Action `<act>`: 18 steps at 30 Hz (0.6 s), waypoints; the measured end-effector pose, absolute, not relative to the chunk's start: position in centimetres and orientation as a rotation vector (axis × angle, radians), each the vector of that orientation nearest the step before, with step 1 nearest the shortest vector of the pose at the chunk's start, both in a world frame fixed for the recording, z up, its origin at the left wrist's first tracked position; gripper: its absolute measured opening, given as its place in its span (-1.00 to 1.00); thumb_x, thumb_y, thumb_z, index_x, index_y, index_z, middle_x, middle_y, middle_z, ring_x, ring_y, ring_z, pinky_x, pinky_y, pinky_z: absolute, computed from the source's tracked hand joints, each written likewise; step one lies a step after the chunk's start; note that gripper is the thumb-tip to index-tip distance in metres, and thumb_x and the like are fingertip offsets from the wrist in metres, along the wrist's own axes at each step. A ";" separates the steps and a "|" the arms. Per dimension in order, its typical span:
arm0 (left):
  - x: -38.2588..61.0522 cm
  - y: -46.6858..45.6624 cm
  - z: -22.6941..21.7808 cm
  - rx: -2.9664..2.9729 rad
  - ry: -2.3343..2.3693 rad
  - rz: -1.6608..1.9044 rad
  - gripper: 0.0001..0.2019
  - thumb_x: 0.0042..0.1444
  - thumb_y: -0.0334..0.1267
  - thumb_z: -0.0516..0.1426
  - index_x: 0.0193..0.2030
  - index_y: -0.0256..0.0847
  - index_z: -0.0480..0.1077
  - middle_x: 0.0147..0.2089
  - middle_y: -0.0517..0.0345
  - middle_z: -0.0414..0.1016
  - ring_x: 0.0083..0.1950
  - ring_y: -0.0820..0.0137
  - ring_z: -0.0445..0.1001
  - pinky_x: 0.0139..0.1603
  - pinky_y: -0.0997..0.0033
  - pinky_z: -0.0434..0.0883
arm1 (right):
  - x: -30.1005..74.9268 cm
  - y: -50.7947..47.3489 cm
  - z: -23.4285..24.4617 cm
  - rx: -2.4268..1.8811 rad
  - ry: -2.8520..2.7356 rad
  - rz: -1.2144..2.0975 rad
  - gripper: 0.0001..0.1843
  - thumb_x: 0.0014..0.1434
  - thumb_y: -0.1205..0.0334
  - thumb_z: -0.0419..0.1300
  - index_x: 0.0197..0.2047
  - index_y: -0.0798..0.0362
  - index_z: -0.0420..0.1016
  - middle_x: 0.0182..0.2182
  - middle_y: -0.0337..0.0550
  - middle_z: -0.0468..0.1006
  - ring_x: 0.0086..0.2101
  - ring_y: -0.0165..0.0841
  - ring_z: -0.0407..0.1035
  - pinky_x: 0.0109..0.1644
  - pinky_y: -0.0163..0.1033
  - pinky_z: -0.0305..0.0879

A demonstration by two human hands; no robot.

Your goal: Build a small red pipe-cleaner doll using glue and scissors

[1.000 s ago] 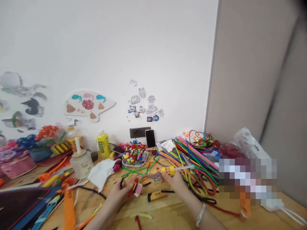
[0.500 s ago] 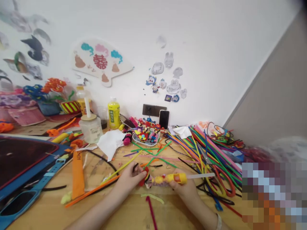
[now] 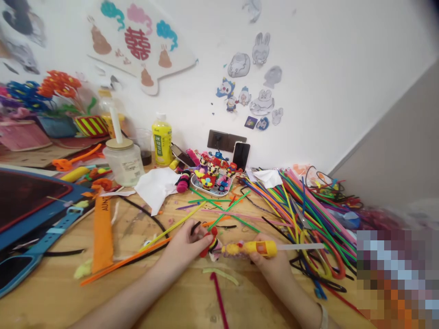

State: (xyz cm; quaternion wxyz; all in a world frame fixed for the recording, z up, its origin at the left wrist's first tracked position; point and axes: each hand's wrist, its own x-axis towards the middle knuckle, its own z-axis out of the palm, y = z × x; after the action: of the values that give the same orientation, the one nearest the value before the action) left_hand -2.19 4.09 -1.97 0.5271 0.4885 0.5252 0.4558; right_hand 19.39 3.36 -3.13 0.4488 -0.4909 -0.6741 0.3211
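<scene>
My left hand pinches a small red, black and white pipe-cleaner figure just above the wooden table. My right hand is wrapped round a yellow glue gun with a white glue stick sticking out to the right. The gun's tip points left and meets the figure. A dark red pipe cleaner and a pale green piece lie on the table between my forearms.
A big heap of coloured pipe cleaners fills the right. Behind stand a tray of small figures, a phone, a yellow bottle and a lidded jar. An orange strip and a blue-framed board lie at the left.
The camera has tilted down and come closer, so the hands sit higher and larger in view. Both hands keep the figure and glue gun together, shifted slightly right.
</scene>
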 end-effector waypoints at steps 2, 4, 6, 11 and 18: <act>-2.1 4.1 -1.8 1.148 1.267 1.096 -0.62 -0.31 -0.04 0.20 -0.58 -0.11 0.04 -0.55 0.40 0.25 -0.48 0.43 0.35 -0.43 0.45 0.25 | 19.4 3.4 -3.2 -1.215 -1.685 0.791 -0.53 -0.15 -0.21 0.19 -0.63 0.02 0.19 -0.72 -0.35 0.19 -0.65 -0.45 0.09 -0.60 -0.37 0.00; -2.1 4.0 -1.6 1.141 1.275 1.093 -0.63 -0.33 -0.05 0.21 -0.58 -0.12 0.06 -0.57 0.42 0.21 -0.51 0.46 0.31 -0.46 0.47 0.22 | 19.4 3.4 -3.2 -1.222 -1.675 0.768 -0.53 -0.14 -0.21 0.19 -0.63 0.02 0.19 -0.72 -0.35 0.18 -0.65 -0.45 0.09 -0.60 -0.37 0.00; -2.1 3.9 -1.4 1.145 1.275 1.083 -0.64 -0.31 -0.05 0.21 -0.57 -0.13 0.08 -0.59 0.44 0.18 -0.55 0.50 0.25 -0.51 0.50 0.17 | 19.3 3.3 -3.0 -1.228 -1.663 0.753 -0.53 -0.14 -0.21 0.18 -0.63 0.02 0.19 -0.72 -0.35 0.20 -0.65 -0.45 0.10 -0.60 -0.37 0.01; -2.2 3.8 -1.4 1.150 1.233 1.099 -0.64 -0.27 -0.07 0.22 -0.57 -0.13 0.08 -0.57 0.43 0.20 -0.58 0.52 0.19 -0.56 0.52 0.11 | 19.1 3.0 -2.7 -1.249 -1.649 0.773 -0.53 -0.14 -0.21 0.18 -0.62 0.02 0.19 -0.72 -0.32 0.24 -0.65 -0.43 0.15 -0.59 -0.36 0.07; -2.1 3.7 -1.0 1.152 1.246 1.096 -0.69 -0.26 -0.11 0.23 -0.55 -0.16 0.15 -0.59 0.43 0.19 -0.56 0.50 0.19 -0.54 0.51 0.11 | 19.1 3.0 -2.8 -1.251 -1.654 0.698 -0.54 -0.13 -0.19 0.18 -0.65 0.03 0.20 -0.74 -0.34 0.21 -0.67 -0.44 0.13 -0.61 -0.36 0.03</act>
State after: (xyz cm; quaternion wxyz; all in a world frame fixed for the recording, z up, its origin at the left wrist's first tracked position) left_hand -2.08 3.74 -0.97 0.5319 0.4831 0.5222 0.4593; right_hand 19.15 3.05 -2.82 0.4588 -0.5079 -0.6717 0.2835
